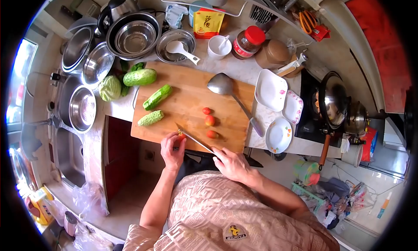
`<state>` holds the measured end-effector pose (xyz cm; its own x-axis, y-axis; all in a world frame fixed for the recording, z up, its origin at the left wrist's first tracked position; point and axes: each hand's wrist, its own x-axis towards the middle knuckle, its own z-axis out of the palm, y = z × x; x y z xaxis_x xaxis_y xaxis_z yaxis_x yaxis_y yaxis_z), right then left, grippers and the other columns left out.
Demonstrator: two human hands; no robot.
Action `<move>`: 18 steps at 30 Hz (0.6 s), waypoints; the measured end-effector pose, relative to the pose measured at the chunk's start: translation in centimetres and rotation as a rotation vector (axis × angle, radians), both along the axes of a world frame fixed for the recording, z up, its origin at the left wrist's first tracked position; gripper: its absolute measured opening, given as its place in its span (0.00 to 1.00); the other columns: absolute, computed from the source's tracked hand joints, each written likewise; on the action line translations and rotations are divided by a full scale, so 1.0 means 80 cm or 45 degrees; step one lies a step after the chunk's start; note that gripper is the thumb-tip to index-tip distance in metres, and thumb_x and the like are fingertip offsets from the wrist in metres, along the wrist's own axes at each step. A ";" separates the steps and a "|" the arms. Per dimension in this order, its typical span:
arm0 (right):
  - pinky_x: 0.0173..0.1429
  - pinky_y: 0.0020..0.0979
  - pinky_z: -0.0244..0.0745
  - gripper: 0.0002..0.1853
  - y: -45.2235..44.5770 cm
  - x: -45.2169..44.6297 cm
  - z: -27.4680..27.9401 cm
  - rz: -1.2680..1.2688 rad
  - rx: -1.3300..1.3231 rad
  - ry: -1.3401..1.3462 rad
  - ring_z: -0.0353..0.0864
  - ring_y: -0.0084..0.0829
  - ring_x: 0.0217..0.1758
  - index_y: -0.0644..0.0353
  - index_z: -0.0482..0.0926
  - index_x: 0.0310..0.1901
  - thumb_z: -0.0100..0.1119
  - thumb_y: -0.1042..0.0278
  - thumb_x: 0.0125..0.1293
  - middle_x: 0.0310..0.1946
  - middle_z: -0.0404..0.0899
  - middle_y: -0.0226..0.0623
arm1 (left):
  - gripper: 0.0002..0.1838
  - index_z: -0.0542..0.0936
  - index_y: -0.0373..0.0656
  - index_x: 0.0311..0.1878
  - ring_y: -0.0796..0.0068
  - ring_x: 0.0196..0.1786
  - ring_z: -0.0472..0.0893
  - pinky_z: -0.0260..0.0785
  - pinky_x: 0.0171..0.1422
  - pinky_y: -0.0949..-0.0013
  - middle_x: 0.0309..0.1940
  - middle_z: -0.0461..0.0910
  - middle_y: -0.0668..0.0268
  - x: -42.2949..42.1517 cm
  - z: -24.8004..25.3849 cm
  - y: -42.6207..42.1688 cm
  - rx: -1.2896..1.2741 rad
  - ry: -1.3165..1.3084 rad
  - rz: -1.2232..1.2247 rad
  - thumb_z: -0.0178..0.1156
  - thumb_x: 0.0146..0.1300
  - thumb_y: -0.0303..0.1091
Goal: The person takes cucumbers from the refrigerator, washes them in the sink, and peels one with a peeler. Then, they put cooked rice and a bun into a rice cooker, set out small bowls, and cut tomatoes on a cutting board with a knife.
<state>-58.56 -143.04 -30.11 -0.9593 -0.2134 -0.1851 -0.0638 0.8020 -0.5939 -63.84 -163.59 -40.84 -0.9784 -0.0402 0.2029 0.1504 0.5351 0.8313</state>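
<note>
My left hand [173,151] is at the front edge of the wooden cutting board [187,88], its fingers closed round a small red tomato [181,137]. My right hand [230,163] grips the handle of a knife [196,139], whose blade points up and left, its tip close to the held tomato. Several red tomatoes [210,120] lie in a column right of the blade. On the board's left are a pale green cucumber piece [150,118], a longer green one [157,97] and a large one [139,77]. A metal ladle [220,84] lies across the board's right side.
White dishes [271,90] stand right of the board, before a stove with a lidded wok [334,98]. Metal bowls [135,37], a white cup [219,47] and a red-lidded jar [249,42] line the back. Left are a cabbage [109,88] and a sink [71,157].
</note>
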 end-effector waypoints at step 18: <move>0.31 0.45 0.77 0.20 -0.015 0.001 0.008 0.163 0.309 -0.137 0.80 0.46 0.25 0.59 0.73 0.56 0.54 0.62 0.64 0.29 0.77 0.46 | 0.17 0.78 0.37 0.40 0.53 0.39 0.79 0.74 0.40 0.62 0.43 0.77 0.55 -0.020 -0.001 -0.023 -0.121 0.038 -0.289 0.66 0.44 0.22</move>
<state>-58.50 -144.26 -29.48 -0.8995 -0.2685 -0.3446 -0.1209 0.9110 -0.3942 -65.48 -165.42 -40.88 -0.9537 0.2005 0.2244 0.2995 0.5603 0.7723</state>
